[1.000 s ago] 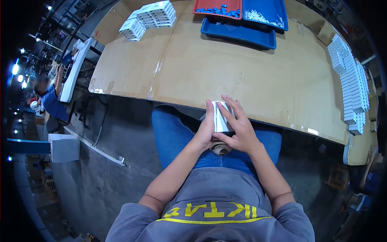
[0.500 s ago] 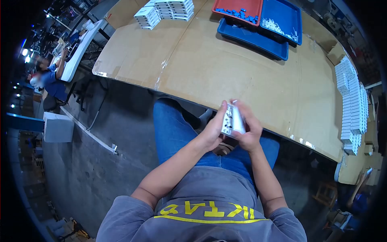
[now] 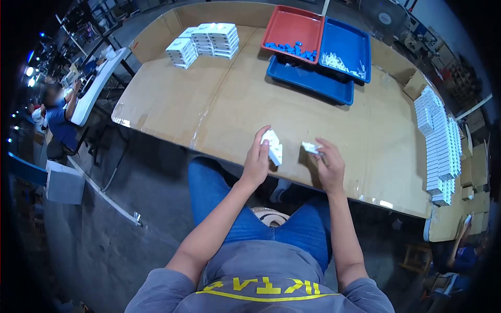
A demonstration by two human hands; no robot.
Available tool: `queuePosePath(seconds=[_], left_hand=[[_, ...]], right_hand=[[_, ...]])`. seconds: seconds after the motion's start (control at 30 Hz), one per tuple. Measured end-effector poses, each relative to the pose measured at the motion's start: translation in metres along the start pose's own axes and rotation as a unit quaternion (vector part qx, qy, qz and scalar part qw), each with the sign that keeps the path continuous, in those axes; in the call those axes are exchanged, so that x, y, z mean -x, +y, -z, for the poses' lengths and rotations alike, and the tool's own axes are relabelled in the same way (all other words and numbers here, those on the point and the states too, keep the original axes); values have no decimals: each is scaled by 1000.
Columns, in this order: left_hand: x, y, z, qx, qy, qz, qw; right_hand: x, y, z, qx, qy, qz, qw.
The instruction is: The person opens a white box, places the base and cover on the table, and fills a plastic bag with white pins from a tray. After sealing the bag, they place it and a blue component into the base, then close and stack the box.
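Note:
My left hand [image 3: 257,160] grips a white plastic housing [image 3: 275,151] near the table's front edge, its thumb across the near face. A hand's width to the right, my right hand [image 3: 330,166] pinches a smaller flat white piece [image 3: 310,148] between thumb and fingers. The two white parts are apart, both over the front of the cardboard-covered table [image 3: 235,104]. Fine details of either part are too small to make out.
White housings [image 3: 214,39] stand stacked at the back left. A red tray [image 3: 295,26] holds blue pieces and a blue tray [image 3: 347,41] holds white pieces. In front lies another blue tray [image 3: 310,81]. More white stacks [image 3: 439,146] line the right side. A person [image 3: 60,117] sits at the left.
Both hands were together around one white housing. Now they are apart, the right one holding a smaller white piece. My view has tilted up, showing more of the table's far side.

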State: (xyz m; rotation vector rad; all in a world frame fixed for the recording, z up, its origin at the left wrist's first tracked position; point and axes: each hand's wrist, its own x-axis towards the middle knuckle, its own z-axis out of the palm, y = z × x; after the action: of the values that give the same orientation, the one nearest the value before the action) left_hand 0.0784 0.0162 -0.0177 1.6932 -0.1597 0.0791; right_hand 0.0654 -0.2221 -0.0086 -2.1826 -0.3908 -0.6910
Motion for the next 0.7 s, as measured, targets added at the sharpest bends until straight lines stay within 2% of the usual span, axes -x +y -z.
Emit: queuePosePath(seconds=[0.03,0.13,0.17,0.27,0.3,0.4,0.57,0.7], left_hand=[[-5,-13,4,11,37,-50,998],[-6,-22,32,-227,76,-182,954],[-3,-15,37,-291,69,-175,938],[5,-12,48,-352,-81,-216,907],[8,-8,47,-355,-117,-204,905],[7,-14,40,-368,-173,-189,894],[-28,-19,19,-370,-173,-192,893],[-61,-25,7,-372,-161,-185,895]], right_hand=[[3,4,1,34,-23,37,998],[20,4,11,88,-101,20,991],[26,5,14,87,-124,10,988],[33,-15,20,107,-151,-14,983],[35,-17,21,101,-167,-18,981],[38,-18,16,141,-184,-40,972],[2,6,-2,175,-188,-90,962],[-25,38,-24,170,-148,-95,970]])
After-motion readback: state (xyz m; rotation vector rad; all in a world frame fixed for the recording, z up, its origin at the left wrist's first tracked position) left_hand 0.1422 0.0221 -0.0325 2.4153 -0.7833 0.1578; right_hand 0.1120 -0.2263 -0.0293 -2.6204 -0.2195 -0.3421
